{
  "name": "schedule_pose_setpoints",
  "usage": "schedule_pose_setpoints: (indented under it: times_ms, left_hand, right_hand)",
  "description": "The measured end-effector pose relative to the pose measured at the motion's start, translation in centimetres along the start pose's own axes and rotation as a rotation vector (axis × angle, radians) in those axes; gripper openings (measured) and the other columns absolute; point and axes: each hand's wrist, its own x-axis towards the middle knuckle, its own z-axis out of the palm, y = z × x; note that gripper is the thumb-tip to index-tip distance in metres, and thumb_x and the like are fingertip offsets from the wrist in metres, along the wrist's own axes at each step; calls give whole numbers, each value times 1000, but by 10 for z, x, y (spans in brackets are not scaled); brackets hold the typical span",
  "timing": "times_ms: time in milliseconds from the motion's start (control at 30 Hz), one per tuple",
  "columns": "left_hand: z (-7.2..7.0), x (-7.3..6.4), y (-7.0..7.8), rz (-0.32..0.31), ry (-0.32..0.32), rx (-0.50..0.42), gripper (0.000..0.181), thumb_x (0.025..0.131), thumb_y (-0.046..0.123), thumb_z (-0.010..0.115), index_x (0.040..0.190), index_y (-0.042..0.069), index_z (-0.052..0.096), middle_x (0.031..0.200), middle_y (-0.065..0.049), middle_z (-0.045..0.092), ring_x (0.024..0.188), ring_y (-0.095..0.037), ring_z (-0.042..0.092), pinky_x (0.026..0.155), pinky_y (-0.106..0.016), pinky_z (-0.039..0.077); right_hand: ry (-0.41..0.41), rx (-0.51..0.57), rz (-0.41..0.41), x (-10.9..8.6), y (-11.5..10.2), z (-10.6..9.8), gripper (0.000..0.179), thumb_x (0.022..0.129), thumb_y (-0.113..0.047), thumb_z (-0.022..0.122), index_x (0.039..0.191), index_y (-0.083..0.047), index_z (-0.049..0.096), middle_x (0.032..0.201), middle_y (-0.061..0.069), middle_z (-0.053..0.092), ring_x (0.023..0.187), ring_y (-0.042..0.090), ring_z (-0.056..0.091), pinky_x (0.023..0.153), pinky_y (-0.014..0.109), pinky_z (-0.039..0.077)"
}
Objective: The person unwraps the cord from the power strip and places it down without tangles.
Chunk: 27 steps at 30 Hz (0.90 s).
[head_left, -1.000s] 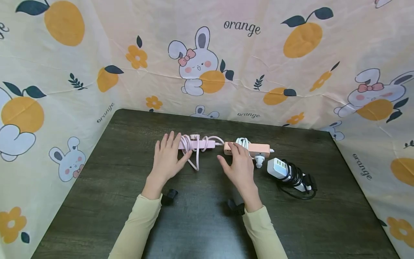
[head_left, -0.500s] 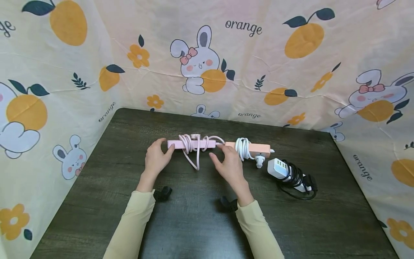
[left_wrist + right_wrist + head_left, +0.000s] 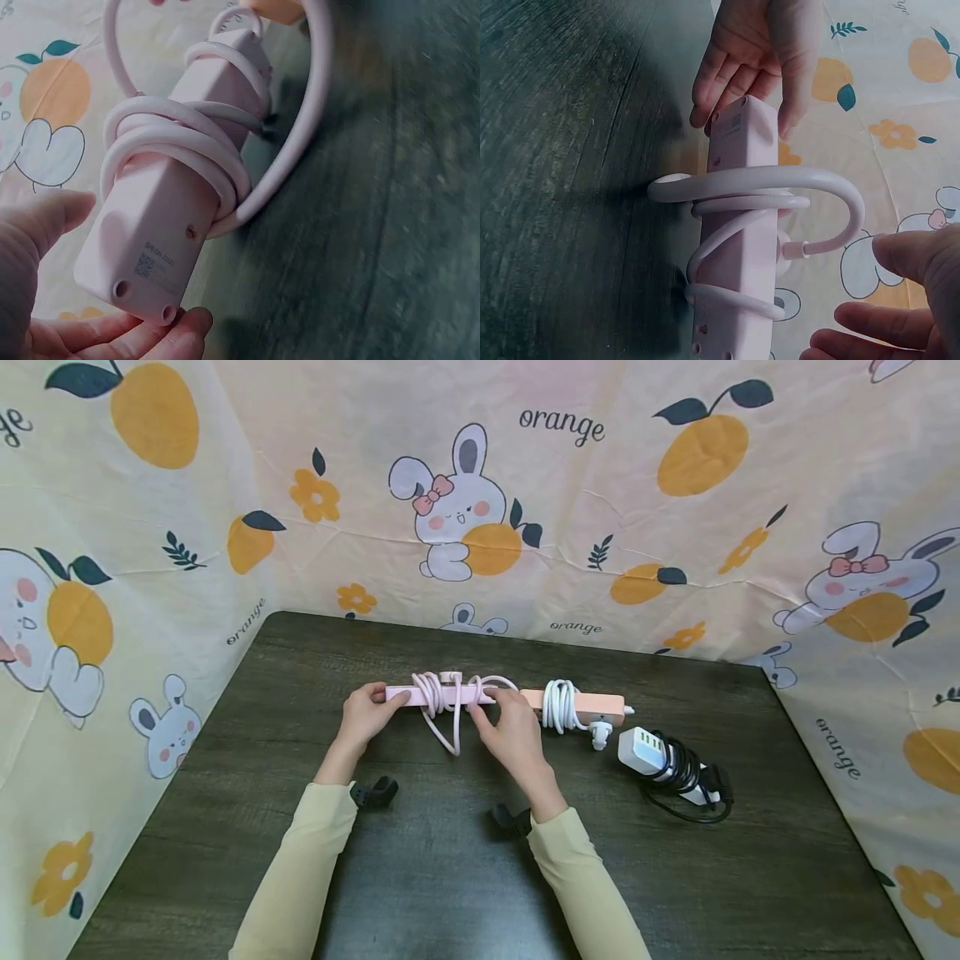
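Observation:
In the head view a pink power strip (image 3: 397, 693) lies on the dark table, its pale pink cord (image 3: 455, 727) looped around it. My left hand (image 3: 363, 717) is at its left end, thumb on one side and fingers curled at the other. The left wrist view shows the fingertips (image 3: 191, 326) against the end corner, with a label and screw holes on the strip. My right hand (image 3: 513, 731) hovers at the strip's right end, thumb and fingers spread; in the right wrist view they stand apart from the strip.
Right of it lies an orange power strip (image 3: 600, 703) with a white cord (image 3: 558, 706) wound around it and a plug (image 3: 600, 735). Further right is a white power strip (image 3: 642, 750) wrapped in black cord (image 3: 682, 764). A printed cloth (image 3: 337, 552) stands behind the table.
Both hands have drawn to the pink strip's ends: the left moved down and left off the cord, the right moved left from the orange strip. The strips lie where they were.

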Motion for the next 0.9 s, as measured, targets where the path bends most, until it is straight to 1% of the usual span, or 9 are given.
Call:
schedule_pose_setpoints:
  times_ms: [100,167,267,333,500,600,700,767,900]
  left_hand:
    - [0,4,1,-56,-31,-73,61,88,27,64,133,-10,43,126,-27,53,111,-31,55,94,-41,45]
    - [0,7,1,-83,-45,-117,61,87,24,65,133,-10,43,124,-26,55,103,-25,58,90,-37,47]
    - [0,11,0,-104,-72,-162,59,86,20,67,131,-11,46,121,-25,57,86,-16,62,83,-29,51]
    - [0,14,-1,-109,-96,-180,56,85,17,69,129,-11,48,118,-24,58,81,-11,60,80,-26,52]
    - [0,17,-4,-120,-178,-209,50,83,13,69,125,-9,52,113,-16,56,86,-12,57,83,-27,51]
    - [-2,16,-4,-124,-208,-211,50,83,13,71,124,-8,52,112,-14,56,88,-13,56,84,-27,51]
    - [-2,14,-3,-107,-208,-209,50,82,13,72,123,-8,53,111,-15,58,86,-12,57,81,-25,52]
    - [-2,11,-2,-81,-194,-199,50,81,14,73,121,-7,54,110,-16,60,84,-11,57,77,-24,52]
    - [1,3,-2,-18,-122,-170,49,80,18,75,119,-4,57,111,-17,63,86,-12,58,71,-22,49]
  right_hand:
    - [5,-8,-2,3,-2,1,34,85,-24,68,106,3,67,103,17,66,98,31,61,83,43,49]
    - [6,-10,0,5,-3,2,34,85,-25,68,106,2,67,103,16,66,98,29,61,82,42,50]
    - [6,-7,-1,8,-4,3,34,84,-26,68,104,2,67,102,15,66,95,28,62,80,41,51]
    - [6,3,-5,9,-5,4,35,84,-27,69,104,2,67,102,15,66,95,27,62,80,41,51]
    - [15,30,-32,10,-7,6,37,83,-27,69,105,3,67,102,15,66,94,28,62,80,41,51]
    - [24,41,-45,10,-7,6,37,83,-28,70,104,3,67,101,15,66,93,28,63,78,41,52]
    - [31,49,-56,9,-7,6,36,83,-27,70,104,3,67,101,15,67,92,28,63,78,41,52]
    - [35,50,-58,9,-7,6,35,84,-27,69,104,2,68,101,15,67,92,27,63,77,41,52]
    - [40,63,-46,7,-6,5,33,87,-26,65,104,2,68,102,16,67,93,29,62,78,42,51]
